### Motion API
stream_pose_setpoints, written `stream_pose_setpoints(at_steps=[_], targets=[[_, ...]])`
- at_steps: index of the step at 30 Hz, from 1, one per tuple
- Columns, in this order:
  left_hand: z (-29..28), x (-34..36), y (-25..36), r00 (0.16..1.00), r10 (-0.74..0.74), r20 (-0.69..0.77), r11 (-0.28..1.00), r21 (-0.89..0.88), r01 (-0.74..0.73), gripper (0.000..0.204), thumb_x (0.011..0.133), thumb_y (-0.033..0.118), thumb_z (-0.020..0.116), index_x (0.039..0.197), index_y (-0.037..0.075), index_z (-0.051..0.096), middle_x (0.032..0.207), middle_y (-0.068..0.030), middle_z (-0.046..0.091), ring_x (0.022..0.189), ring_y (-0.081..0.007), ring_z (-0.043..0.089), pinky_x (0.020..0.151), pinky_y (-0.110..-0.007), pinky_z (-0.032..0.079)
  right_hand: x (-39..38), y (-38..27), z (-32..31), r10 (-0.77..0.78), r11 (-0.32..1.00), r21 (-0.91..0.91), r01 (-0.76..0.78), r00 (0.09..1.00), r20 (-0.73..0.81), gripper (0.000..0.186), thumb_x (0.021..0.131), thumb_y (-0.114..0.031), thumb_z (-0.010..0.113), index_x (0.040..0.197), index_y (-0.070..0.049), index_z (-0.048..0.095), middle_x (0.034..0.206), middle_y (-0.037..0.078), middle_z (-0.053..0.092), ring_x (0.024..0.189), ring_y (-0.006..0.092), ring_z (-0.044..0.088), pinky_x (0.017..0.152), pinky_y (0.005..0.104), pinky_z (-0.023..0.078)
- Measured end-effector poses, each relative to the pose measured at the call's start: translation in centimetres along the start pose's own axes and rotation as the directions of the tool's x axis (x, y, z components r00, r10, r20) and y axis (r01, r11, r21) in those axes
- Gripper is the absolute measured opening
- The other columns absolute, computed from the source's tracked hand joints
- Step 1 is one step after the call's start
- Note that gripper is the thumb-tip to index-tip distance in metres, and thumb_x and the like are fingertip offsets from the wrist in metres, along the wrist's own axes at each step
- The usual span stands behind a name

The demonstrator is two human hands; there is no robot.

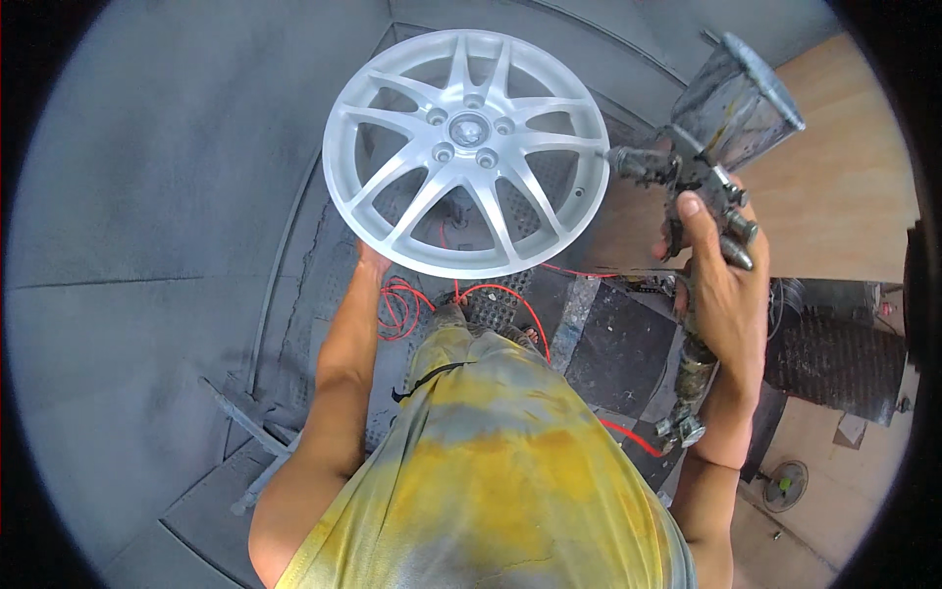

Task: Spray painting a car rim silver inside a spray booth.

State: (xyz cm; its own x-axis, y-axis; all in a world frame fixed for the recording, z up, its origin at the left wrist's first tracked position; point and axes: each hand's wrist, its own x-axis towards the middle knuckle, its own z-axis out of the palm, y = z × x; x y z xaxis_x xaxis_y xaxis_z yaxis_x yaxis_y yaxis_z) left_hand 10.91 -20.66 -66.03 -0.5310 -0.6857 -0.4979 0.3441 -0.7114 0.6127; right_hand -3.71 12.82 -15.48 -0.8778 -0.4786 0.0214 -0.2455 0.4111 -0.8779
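Observation:
A silver-white alloy wheel (pixel 429 208) with split spokes faces up at the top middle. My left hand (pixel 374 257) goes behind its lower left rim; the fingers are hidden there, so whether they grip the wheel does not show. On the right, my right hand (pixel 728 294) is wrapped round the handle of a paint-stained spray gun (pixel 684 169), thumb on the back of its body. A grey, paint-streaked cup (pixel 741 103) sits on top of the gun. In the picture, the gun's nozzle points left at the wheel's right edge. A red hose (pixel 631 433) runs from the fitting below the handle.
More red hose (pixel 400 306) lies coiled on the floor below the wheel. A grey wall (pixel 147 196) rises on the left, with a grey metal frame (pixel 257 432) low beside it. At right are a wooden panel (pixel 839 187), a dark ridged sheet (pixel 834 358) and a small fan (pixel 785 485).

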Motion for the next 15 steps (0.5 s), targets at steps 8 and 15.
stream_pose_setpoints(at_steps=[8, 15], targets=[[-0.2, -6.2, -3.6, 0.970, 0.014, -0.243, 0.987, 0.161, 0.026, 0.037, 0.103, 0.044, 0.053, 0.117, 0.012, 0.066, 0.103, -0.0033, 0.069, 0.091, -0.0169, 0.066, 0.079, -0.037, 0.055, 0.5, 2.9, 6.2, -0.189, 0.982, 0.057, 0.181, 0.955, 0.230, 0.027, 0.103, -0.019, 0.066, 0.120, 0.002, 0.061, 0.073, 0.004, 0.061, 0.067, 0.0081, 0.056, 0.063, 0.0280, 0.048], [0.6, -7.0, -3.6, 0.981, 0.034, -0.191, 0.976, 0.216, 0.009, 0.032, 0.105, 0.038, 0.054, 0.115, 0.010, 0.065, 0.094, -0.0019, 0.067, 0.086, -0.0159, 0.065, 0.078, -0.035, 0.057, 2.4, 3.5, 10.7, -0.347, 0.933, 0.021, 0.358, 0.888, 0.302, 0.026, 0.102, -0.018, 0.067, 0.118, 0.000, 0.060, 0.080, 0.016, 0.067, 0.069, 0.0172, 0.063, 0.066, 0.0348, 0.051]])
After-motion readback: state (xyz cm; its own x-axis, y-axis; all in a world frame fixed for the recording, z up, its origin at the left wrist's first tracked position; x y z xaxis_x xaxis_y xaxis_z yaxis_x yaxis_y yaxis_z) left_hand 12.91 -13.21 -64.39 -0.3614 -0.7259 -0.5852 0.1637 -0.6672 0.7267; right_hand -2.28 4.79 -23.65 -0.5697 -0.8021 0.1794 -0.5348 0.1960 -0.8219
